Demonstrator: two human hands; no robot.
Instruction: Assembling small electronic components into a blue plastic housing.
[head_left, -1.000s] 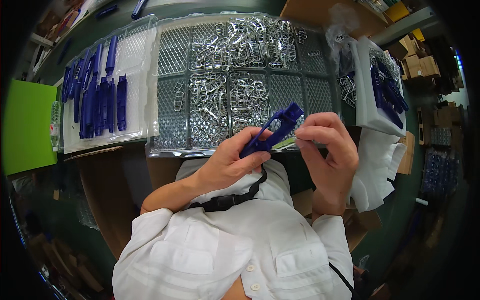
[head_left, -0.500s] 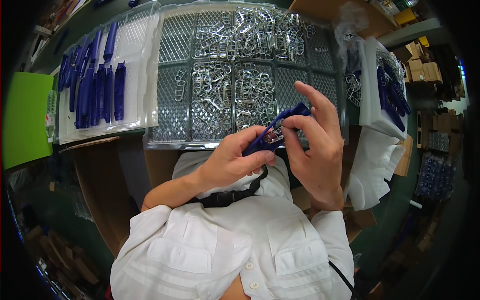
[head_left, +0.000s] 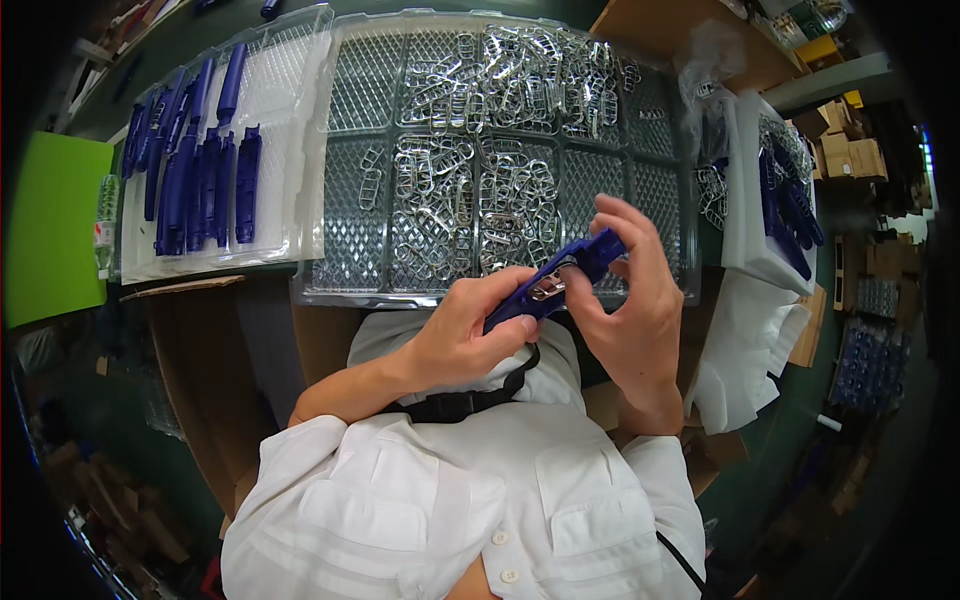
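My left hand grips the near end of a long blue plastic casing between thumb and fingers, in front of my waist. The casing slants up to the right. A shiny metal frame piece sits in its opening. My right hand is at the far end, thumb pressed to the casing beside the metal piece; its index finger passes behind and the others are raised. Just beyond, a clear compartmented tray holds heaps of similar metal frame pieces.
To the left, several blue casings lie on a clear plastic tray. A white foam box with blue parts and metal pieces stands at right. A green board and cardboard box are at left.
The casing has turned so its opening with the metal piece faces up more. My right thumb has moved from a pinch with the index finger to pressing on the casing.
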